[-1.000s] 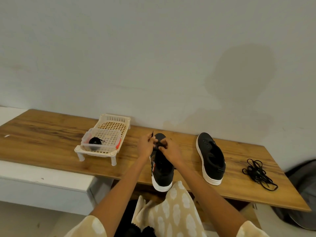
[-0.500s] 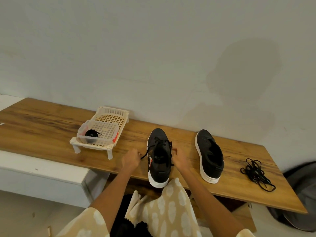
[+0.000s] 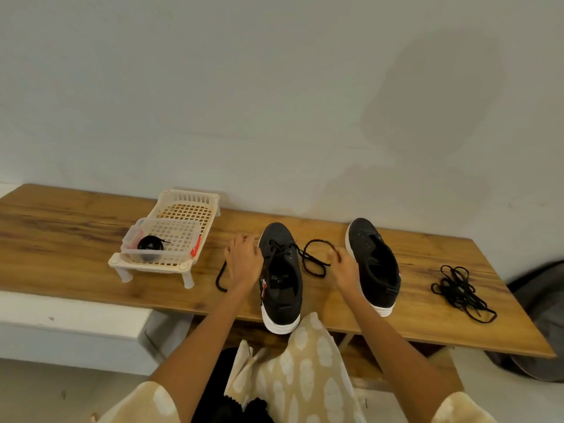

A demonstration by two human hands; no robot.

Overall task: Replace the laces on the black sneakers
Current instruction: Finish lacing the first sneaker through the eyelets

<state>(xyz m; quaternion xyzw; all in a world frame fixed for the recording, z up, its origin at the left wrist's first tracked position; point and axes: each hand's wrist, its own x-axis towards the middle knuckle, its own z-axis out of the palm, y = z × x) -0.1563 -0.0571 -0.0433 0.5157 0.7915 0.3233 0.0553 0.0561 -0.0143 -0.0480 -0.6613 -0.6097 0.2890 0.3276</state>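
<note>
Two black sneakers with white soles stand on the wooden table (image 3: 76,239), toes toward the wall. The nearer-left sneaker (image 3: 282,279) has a black lace (image 3: 316,261) threaded through its front eyelets. One end loops out to the right, the other (image 3: 220,277) curls out to the left. My left hand (image 3: 244,261) lies beside the shoe's left side, fingers curled over the left lace end. My right hand (image 3: 343,270) pinches the right loop between the two shoes. The right sneaker (image 3: 377,264) has no lace.
A tangle of loose black laces (image 3: 460,290) lies at the table's right end. A cream plastic basket on legs (image 3: 180,209) stands at the left and holds a clear container (image 3: 189,239) with a coiled black lace (image 3: 149,244). The wall runs close behind.
Both hands left the shoe's top, pulled the lace ends down and then outward. The lace now lies looped on the table on either side of the left sneaker.
</note>
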